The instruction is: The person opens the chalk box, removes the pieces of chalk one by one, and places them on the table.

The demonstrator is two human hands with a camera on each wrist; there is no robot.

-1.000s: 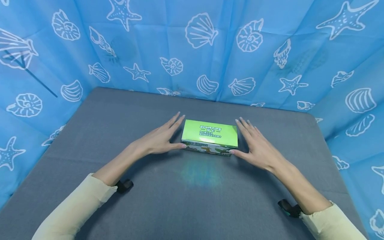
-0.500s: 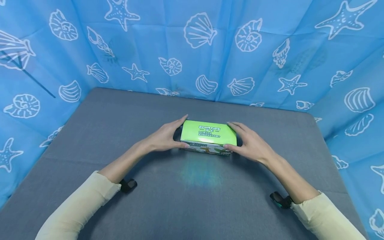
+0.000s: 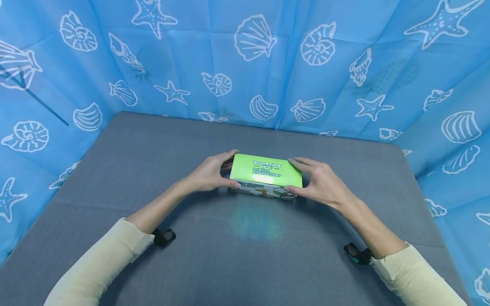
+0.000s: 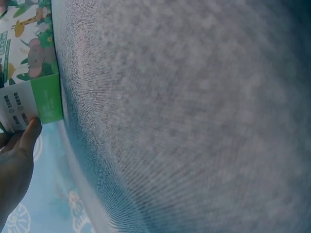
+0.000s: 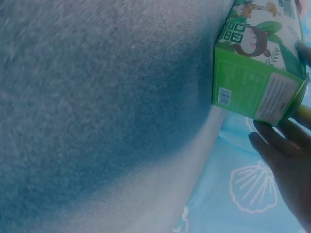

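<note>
Foreground: a pale left sleeve (image 3: 103, 259) and a matching right sleeve (image 3: 415, 274), each ending beside a black wrist device (image 3: 164, 238), extend over the near part of a grey, cloth-covered worktop (image 3: 245, 267). Beyond these, the left hand (image 3: 204, 175) and the right hand (image 3: 323, 183) span the two ends of a green-topped box (image 3: 266, 170), which stands on the worktop between them. The fingers of both are clamped on the box, thumbs against its printed front face and fingertips at its rear edge. The hands screen the box's ends from the head camera; the wrist views show a white-and-green panel on the left and a green panel with a barcode on the right. Background: a blue curtain (image 3: 218, 46) printed with white shells and starfish. Relative to one second earlier, the hands have closed in from outspread positions; the box keeps nearly the same place.
</note>
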